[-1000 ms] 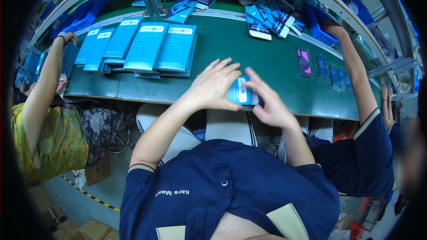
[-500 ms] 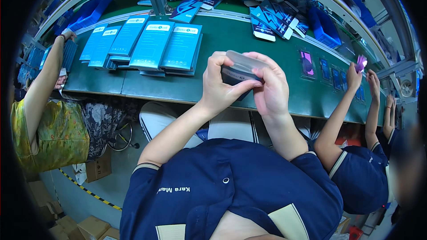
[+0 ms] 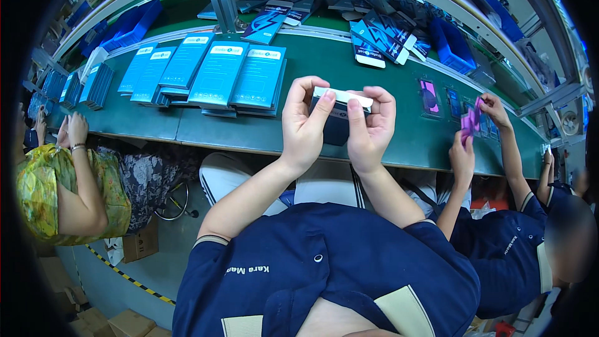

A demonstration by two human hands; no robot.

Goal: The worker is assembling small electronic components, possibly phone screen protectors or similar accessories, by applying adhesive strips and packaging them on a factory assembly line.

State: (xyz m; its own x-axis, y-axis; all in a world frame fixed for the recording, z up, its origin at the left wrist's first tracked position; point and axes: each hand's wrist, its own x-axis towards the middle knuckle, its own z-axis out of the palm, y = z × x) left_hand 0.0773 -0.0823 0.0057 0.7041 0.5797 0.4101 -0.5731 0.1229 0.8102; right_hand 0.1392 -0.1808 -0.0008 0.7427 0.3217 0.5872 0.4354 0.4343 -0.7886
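Most of the small dark carton [image 3: 339, 112] is lost to me behind skin: the left hand [image 3: 304, 118] wraps one side, the right hand [image 3: 373, 126] the other, and its lower part sinks into shade, so I can't make out where it stops. What shows is a bright white strip [image 3: 344, 97] along the top, above a dark face with some pale print; it looks like an end flap, though the view is too poor to swear to it. That strip runs left to right across the person's front, dipping a little at its right end; the carton's own long axis is foreshortened and I cannot tell it. Both hands grip it, thumbs on the near side, fingers curled round, over the near part of the green table [image 3: 412, 131], right of the stacked light blue boxes [image 3: 215, 78].
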